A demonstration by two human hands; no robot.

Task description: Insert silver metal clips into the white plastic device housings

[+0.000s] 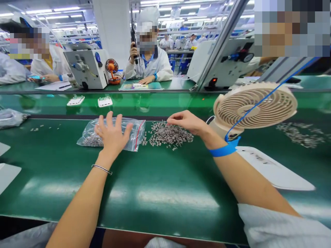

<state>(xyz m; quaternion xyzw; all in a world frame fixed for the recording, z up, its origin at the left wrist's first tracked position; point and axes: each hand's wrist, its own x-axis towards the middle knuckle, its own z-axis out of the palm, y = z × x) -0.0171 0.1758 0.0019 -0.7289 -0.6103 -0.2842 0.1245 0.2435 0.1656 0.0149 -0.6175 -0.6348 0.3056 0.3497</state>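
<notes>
1. Head view: I work at a shiny green table (160, 193) in a big bright room with long lights on the ceiling.
2. My left hand (111, 135) lies flat on a clear plastic bag (134, 132), fingers spread wide.
3. My right hand (186, 122) has its fingertips pressed together at the far edge of a pile of tiny metal parts (168, 135), just right of the bag. I cannot tell if they pinch one.
4. A beige fan (254, 106) stands behind my right wrist.
5. A person in white (151, 62) sits across the table.
6. The parts are too small to name, and more of them (300, 134) blur on the far right.
</notes>
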